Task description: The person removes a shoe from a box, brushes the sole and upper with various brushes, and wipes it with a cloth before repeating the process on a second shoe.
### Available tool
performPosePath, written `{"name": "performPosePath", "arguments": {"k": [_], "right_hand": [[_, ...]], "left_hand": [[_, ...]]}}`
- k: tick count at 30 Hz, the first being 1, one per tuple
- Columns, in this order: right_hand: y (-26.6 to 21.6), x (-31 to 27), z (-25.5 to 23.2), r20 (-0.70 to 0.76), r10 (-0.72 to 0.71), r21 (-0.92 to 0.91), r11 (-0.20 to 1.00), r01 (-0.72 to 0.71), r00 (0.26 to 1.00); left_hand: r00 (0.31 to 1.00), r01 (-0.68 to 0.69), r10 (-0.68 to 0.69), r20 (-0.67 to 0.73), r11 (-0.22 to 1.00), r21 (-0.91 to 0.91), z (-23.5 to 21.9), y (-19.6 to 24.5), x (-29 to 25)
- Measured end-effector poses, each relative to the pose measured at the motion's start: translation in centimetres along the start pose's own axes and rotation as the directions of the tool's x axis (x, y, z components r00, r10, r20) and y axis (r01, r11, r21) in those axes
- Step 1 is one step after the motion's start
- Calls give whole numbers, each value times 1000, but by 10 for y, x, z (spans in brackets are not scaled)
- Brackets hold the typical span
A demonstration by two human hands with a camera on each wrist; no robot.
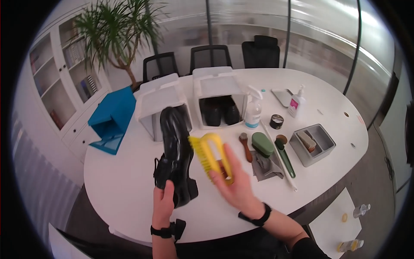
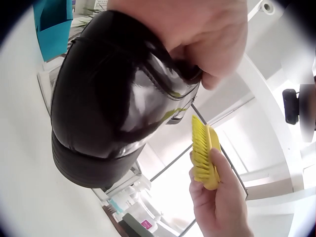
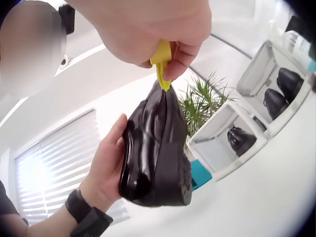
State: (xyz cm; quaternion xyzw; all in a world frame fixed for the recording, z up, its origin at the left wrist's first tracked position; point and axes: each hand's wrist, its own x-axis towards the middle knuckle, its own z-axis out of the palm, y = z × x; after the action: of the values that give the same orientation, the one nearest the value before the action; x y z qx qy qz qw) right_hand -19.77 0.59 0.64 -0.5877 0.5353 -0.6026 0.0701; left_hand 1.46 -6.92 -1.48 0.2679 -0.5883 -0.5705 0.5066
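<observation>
A glossy black lace-up shoe [image 1: 174, 142] is held above the table by my left hand [image 1: 164, 207], its thumb over the heel opening and the toe pointing away. My right hand [image 1: 236, 183] grips a yellow brush [image 1: 215, 155] with yellow bristles turned toward the shoe. In the right wrist view the brush [image 3: 161, 61] overlaps the toe end of the shoe [image 3: 155, 148]; whether they touch I cannot tell. The left wrist view shows the shoe's heel [image 2: 94, 163] up close, with the brush [image 2: 205, 153] beyond it.
Two white boxes stand behind, the right one [image 1: 222, 103] holding black shoes. A teal box [image 1: 114, 116] lies at the left. To the right are a spray bottle [image 1: 253, 112], green brush [image 1: 262, 144], wooden brush [image 1: 246, 146], grey cloth [image 1: 263, 168], white stick [image 1: 280, 159] and grey tray [image 1: 312, 144].
</observation>
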Motion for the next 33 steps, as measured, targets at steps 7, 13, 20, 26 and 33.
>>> {"name": "performPosePath", "arguments": {"k": [7, 13, 20, 26, 33], "right_hand": [[-11, 27, 8, -131, -22, 87, 996, 34, 991], [13, 89, -43, -223, 288, 358, 913, -197, 931], [59, 56, -36, 204, 469, 697, 547, -464, 859], [60, 40, -24, 154, 486, 602, 644, -472, 860], [59, 26, -19, 196, 480, 510, 695, -507, 855]], "left_hand": [[984, -77, 34, 173, 965, 252, -1, -5, -6], [845, -515, 163, 510, 506, 692, 9, 20, -2], [830, -503, -121, 545, 262, 824, 6, 2, 0], [944, -279, 140, 299, 823, 495, 16, -14, 5], [956, 271, -206, -208, 891, 364, 31, 16, 17]]}}
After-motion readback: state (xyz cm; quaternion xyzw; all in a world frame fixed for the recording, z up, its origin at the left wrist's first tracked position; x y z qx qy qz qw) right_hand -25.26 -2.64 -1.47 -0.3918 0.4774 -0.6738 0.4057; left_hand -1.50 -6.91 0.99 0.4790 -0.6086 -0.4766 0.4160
